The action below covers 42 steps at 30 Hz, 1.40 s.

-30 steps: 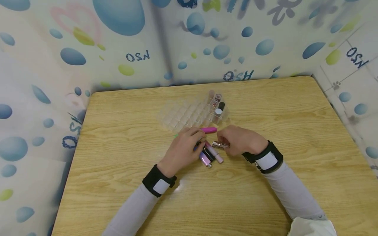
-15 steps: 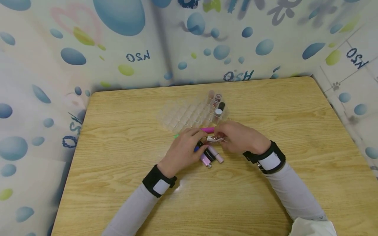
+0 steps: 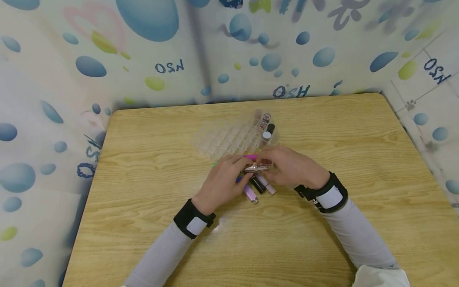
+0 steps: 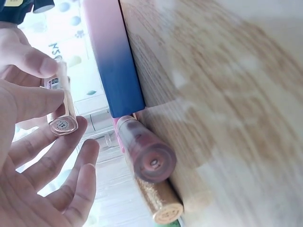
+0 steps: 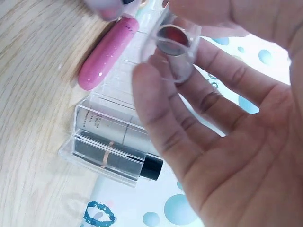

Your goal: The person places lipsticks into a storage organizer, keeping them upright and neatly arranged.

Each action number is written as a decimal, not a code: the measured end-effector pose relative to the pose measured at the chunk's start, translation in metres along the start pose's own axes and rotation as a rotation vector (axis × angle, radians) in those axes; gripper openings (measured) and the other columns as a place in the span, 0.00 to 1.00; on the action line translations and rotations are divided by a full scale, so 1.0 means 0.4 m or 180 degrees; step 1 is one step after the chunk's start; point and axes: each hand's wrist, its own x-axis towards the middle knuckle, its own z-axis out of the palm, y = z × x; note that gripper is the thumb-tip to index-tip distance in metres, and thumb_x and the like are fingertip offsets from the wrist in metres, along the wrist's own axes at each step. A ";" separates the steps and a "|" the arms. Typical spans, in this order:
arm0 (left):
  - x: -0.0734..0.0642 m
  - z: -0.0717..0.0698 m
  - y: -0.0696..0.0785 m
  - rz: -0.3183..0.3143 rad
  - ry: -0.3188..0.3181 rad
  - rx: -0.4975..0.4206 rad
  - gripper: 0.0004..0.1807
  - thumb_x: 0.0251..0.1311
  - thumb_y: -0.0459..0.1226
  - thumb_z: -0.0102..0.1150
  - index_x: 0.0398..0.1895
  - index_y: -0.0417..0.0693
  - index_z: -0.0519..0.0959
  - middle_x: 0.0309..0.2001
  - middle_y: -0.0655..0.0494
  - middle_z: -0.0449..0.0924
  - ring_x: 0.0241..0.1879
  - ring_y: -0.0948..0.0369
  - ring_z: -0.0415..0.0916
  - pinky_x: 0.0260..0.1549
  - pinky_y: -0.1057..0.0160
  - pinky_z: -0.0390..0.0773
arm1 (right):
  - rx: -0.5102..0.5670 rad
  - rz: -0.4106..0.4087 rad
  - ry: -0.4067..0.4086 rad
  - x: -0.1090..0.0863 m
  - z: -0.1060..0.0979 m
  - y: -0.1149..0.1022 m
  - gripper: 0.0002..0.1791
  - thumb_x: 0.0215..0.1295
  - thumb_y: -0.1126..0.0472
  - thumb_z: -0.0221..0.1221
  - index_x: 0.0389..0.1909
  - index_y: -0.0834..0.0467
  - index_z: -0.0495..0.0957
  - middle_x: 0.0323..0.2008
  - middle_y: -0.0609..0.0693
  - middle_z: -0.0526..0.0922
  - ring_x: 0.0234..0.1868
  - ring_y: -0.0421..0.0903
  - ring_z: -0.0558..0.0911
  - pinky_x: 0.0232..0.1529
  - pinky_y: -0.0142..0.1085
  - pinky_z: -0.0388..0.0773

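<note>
My left hand (image 3: 220,181) and right hand (image 3: 294,167) meet over a small pile of cosmetics. Between them they hold a shiny, clear-cased lipstick (image 3: 255,168) level. In the left wrist view, the left thumb and fingers pinch the lipstick's end (image 4: 63,124), which bears a round label. The right fingers grip its transparent part, where a red tip (image 5: 174,39) shows inside. Just below the hands lie a lilac tube (image 3: 250,194), a black tube (image 3: 257,184) and a pale pink tube (image 3: 268,187). A magenta tube (image 3: 252,157) lies behind them.
A clear compartment organizer (image 3: 229,139) stands behind the hands, with several cosmetics in its right end, including a black-capped tube (image 5: 111,153). Near the left hand lie a pink-to-blue tube (image 4: 116,56), a lip gloss (image 4: 149,153) and a gold-ended tube (image 4: 161,203). A patterned wall borders the wooden table (image 3: 161,139).
My right hand has brought the lipstick leftward to the left hand, whose fingers now hold its other end. The left hand has stayed nearly in place over the pile.
</note>
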 end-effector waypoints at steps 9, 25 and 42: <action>-0.001 0.001 -0.007 0.0030 0.0106 -0.0022 0.10 0.65 0.41 0.66 0.45 0.47 0.83 0.42 0.57 0.86 0.39 0.61 0.77 0.38 0.62 0.77 | 0.0132 -0.0071 0.0109 0.001 -0.013 -0.005 0.10 0.58 0.66 0.68 0.41 0.54 0.85 0.39 0.42 0.82 0.35 0.40 0.78 0.35 0.35 0.79; -0.001 0.002 -0.004 0.0046 0.0097 -0.0066 0.13 0.64 0.43 0.68 0.47 0.46 0.83 0.35 0.57 0.85 0.34 0.63 0.74 0.32 0.62 0.76 | 0.0310 -0.0300 0.0395 -0.002 -0.021 -0.019 0.08 0.62 0.62 0.68 0.41 0.53 0.84 0.37 0.40 0.81 0.34 0.42 0.81 0.35 0.42 0.83; -0.001 -0.006 0.006 0.0049 0.0168 -0.0128 0.19 0.67 0.43 0.64 0.57 0.46 0.80 0.26 0.55 0.78 0.26 0.64 0.67 0.21 0.65 0.69 | 0.0919 -0.0837 0.1084 0.004 -0.022 -0.006 0.11 0.65 0.62 0.68 0.48 0.54 0.85 0.42 0.42 0.86 0.40 0.37 0.84 0.40 0.37 0.85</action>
